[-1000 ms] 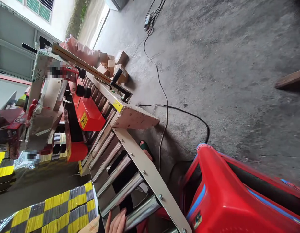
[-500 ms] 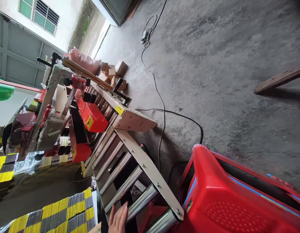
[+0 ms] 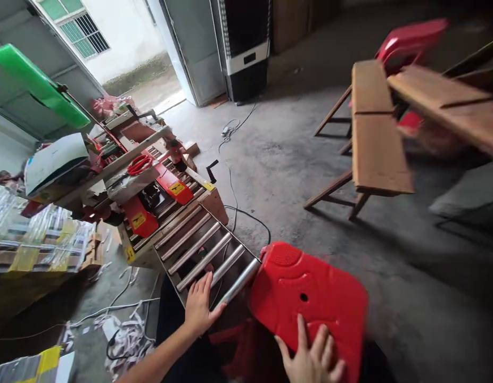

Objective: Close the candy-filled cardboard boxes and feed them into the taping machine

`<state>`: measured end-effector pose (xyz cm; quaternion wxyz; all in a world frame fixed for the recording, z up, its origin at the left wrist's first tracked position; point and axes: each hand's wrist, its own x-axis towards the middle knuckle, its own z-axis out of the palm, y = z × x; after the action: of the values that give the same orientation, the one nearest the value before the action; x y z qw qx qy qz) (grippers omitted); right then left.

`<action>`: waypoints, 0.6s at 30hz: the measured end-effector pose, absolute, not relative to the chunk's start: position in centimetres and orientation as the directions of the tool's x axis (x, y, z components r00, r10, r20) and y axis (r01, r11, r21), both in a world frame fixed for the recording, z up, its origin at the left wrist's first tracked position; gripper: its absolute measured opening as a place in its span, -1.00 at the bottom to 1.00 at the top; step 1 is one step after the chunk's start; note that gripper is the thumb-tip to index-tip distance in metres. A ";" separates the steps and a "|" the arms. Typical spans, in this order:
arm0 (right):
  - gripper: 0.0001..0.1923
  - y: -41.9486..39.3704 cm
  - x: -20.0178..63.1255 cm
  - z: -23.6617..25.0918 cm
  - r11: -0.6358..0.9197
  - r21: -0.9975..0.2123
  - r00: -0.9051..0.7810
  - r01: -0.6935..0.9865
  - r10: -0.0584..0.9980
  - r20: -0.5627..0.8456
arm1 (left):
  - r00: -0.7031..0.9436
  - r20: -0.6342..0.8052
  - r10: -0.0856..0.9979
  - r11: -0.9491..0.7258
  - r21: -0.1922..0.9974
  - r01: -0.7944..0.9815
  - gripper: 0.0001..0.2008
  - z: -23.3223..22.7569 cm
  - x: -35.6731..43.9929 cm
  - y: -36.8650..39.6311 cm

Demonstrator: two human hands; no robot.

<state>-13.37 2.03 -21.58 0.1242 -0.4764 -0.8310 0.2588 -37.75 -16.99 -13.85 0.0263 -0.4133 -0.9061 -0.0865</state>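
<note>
Your hands on a red plastic stool and a roller conveyor

Your left hand point(image 3: 199, 307) lies flat, fingers loosely spread, on the near end of the roller conveyor point(image 3: 202, 255); your right hand point(image 3: 312, 357) presses the seat of the red stool point(image 3: 306, 298), fingers splayed, gripping nothing. Stool stands just beside the conveyor's last roller, directly before you. Beyond: red carton-sealing machine point(image 3: 150, 186), wooden bench point(image 3: 376, 130), black cable point(image 3: 246, 215) across the concrete floor
</note>
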 end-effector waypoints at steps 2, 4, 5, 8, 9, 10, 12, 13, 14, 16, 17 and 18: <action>-0.18 1.7 -14.9 -20.4 0.419 -0.534 -0.476 0.734 0.879 0.035 | -0.654 0.223 0.723 0.621 0.205 0.756 -0.20 -13.2 -37.4 -16.5; -0.34 1.8 -15.2 -17.8 0.374 -0.586 -0.496 0.719 0.867 -0.055 | -0.608 0.309 0.731 0.520 0.324 0.790 -0.38 -11.8 -36.3 -15.7; -0.41 1.8 -14.6 -16.1 0.300 -0.638 -0.476 0.709 0.871 -0.119 | -0.576 0.330 0.748 0.440 0.402 0.803 -0.46 -11.1 -35.5 -15.2; -0.49 0.7 -11.1 -10.8 0.171 -0.800 -0.521 0.575 0.830 -0.198 | -0.470 0.286 0.835 0.190 0.652 0.734 -0.62 -9.5 -32.2 -13.2; -0.51 -0.1 -9.7 -9.4 0.167 -0.804 -0.520 0.571 0.831 -0.196 | -0.436 0.243 0.867 0.135 0.726 0.674 -0.65 -9.5 -31.1 -12.5; -0.53 -1.1 -8.5 -8.3 0.163 -0.796 -0.508 0.583 0.838 -0.201 | -0.389 0.190 0.901 0.094 0.791 0.604 -0.67 -9.7 -29.9 -11.8; -0.56 -3.6 -6.2 -6.8 0.156 -0.789 -0.511 0.594 0.831 -0.220 | -0.258 0.083 0.963 0.048 0.884 0.466 -0.67 -10.4 -27.7 -11.0; -0.57 -4.9 -5.0 -6.3 0.142 -0.792 -0.514 0.593 0.824 -0.237 | -0.177 0.042 0.983 0.035 0.910 0.413 -0.67 -10.7 -26.7 -10.9; -0.58 -6.1 -3.8 -5.9 0.119 -0.800 -0.513 0.588 0.819 -0.255 | -0.098 0.012 0.995 0.026 0.925 0.378 -0.67 -10.8 -25.9 -11.0; -0.59 -8.1 -0.9 -4.7 0.066 -0.791 -0.459 0.608 0.843 -0.282 | 0.024 -0.038 0.999 0.027 0.933 0.359 -0.66 -10.6 -24.8 -11.6; -0.60 -8.8 1.0 -4.0 0.044 -0.763 -0.394 0.645 0.875 -0.282 | 0.058 -0.065 0.996 0.040 0.932 0.360 -0.66 -10.3 -24.7 -11.9; -0.59 -9.5 3.3 -3.2 0.023 -0.726 -0.317 0.687 0.909 -0.271 | 0.077 -0.097 0.992 0.063 0.931 0.359 -0.65 -10.0 -24.7 -12.1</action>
<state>3.25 -9.47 -3.17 0.1362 -0.5682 -0.7021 0.4069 -24.70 -12.11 -9.96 -0.4437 -0.5843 -0.5784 -0.3566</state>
